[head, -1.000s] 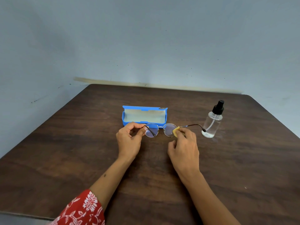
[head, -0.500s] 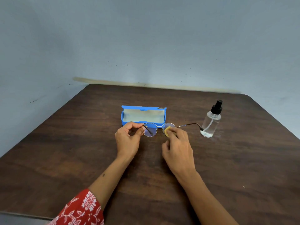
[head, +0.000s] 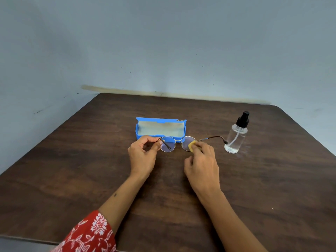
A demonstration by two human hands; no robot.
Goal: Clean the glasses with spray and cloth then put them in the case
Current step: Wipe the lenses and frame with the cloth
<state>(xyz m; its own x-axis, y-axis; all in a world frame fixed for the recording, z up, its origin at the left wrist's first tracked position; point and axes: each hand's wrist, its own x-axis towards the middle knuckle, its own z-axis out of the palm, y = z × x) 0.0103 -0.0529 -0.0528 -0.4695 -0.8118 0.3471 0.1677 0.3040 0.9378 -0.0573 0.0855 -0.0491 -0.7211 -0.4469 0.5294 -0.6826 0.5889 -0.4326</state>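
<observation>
Before open case point(head: 161, 128), glasses point(head: 177, 143) between both hands, cloth point(head: 192, 145) on lens.

Two bare forearms come into the picture from below. The left arm wears a red sleeve point(head: 87, 235) with a white flower and leaf print, and it ends below the elbow. A small dark mark point(head: 115, 194) sits on the left forearm. The right arm shows no sleeve.

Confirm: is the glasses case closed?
No, the blue case lies open on the table, its pale lining showing, behind the glasses.
</observation>
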